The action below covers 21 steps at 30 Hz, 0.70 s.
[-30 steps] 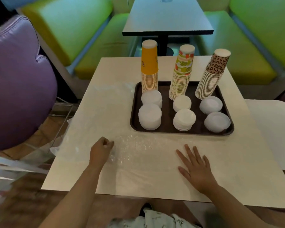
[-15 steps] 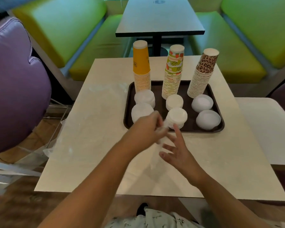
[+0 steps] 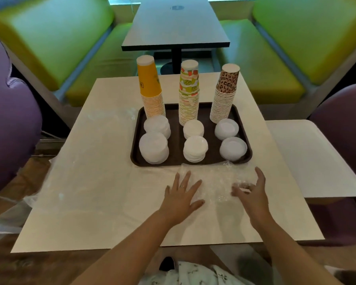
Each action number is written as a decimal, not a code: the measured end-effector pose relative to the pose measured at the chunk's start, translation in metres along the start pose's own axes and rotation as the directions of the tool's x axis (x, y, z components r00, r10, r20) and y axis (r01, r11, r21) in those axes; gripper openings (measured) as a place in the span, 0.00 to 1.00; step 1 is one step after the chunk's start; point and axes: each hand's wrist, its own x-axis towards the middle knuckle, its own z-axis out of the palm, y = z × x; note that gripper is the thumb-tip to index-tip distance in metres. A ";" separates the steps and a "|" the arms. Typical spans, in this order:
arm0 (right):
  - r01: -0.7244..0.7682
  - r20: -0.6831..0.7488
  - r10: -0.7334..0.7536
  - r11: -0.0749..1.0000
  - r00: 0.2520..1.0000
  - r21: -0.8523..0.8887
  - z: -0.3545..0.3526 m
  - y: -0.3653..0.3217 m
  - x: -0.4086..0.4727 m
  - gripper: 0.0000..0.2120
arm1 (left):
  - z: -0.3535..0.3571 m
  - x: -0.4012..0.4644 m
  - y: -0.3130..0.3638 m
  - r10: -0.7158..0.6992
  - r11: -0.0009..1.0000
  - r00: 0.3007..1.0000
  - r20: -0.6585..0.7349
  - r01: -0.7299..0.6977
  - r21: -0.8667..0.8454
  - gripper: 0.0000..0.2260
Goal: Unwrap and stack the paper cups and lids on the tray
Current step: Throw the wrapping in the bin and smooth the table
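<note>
While both hands sit on the near half of the white table (image 3: 103, 202), the brown tray (image 3: 136, 149) lies further back, right of centre, its near rim just beyond the fingertips.

L hand (image 3: 182, 194): flat, fingers spread, palm down on the table w/ the clear plastic wrap (image 3: 216, 182) at its fingertips. R hand (image 3: 253, 194): fingers loosely curved, tips touching the crinkled wrap; can't tell whether it pinches the film or only rests on it. Wrap is bunched btwn the two hands and reaches up to the tray's near edge.

On the tray, back row: three upside-down cup stacks, well apart: yellow cups (image 3: 151, 89) at L, fruit-print cups (image 3: 189, 91) in the middle, leopard-print cups (image 3: 224, 93) at R, tilted slightly. Front rows: six white lid stacks (image 3: 194, 149), two in front of each cup stack, none touching the rim as far as I can see.

Open room: wide bare strip of table L of the tray, though more clear film (image 3: 55, 182) covers it and hangs over the L edge. Narrow strip R of the tray before the table edge; a second white tabletop (image 3: 313, 159) sits just beside it. Near edge of the table is below the wrists. Purple chair (image 3: 10, 128) at far L, dark table (image 3: 175, 23) and green benches (image 3: 49, 38) behind.
</note>
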 end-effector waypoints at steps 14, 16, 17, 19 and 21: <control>0.338 0.051 -0.476 0.541 0.878 -0.770 -0.011 0.039 0.016 0.41 | -0.011 0.003 -0.002 0.022 0.999 1.000 0.018 -0.023 0.032 0.29; 0.489 0.221 -0.514 0.473 0.829 -0.733 0.000 0.039 0.005 0.42 | -0.019 0.005 0.003 0.040 0.999 0.998 -0.057 -0.041 -0.017 0.17; 0.534 0.312 -0.489 0.420 0.814 -0.734 0.007 0.039 -0.001 0.44 | -0.021 0.005 0.006 0.052 0.998 0.994 -0.095 -0.054 -0.022 0.14; 0.579 0.446 -0.389 0.358 0.806 -0.733 0.018 0.042 -0.013 0.48 | -0.023 0.006 0.011 0.059 0.997 0.987 -0.148 -0.066 -0.043 0.09; 0.601 0.515 -0.310 0.386 0.799 -0.700 0.026 0.046 -0.019 0.49 | -0.025 0.006 0.021 0.052 0.995 0.984 -0.168 -0.065 -0.073 0.06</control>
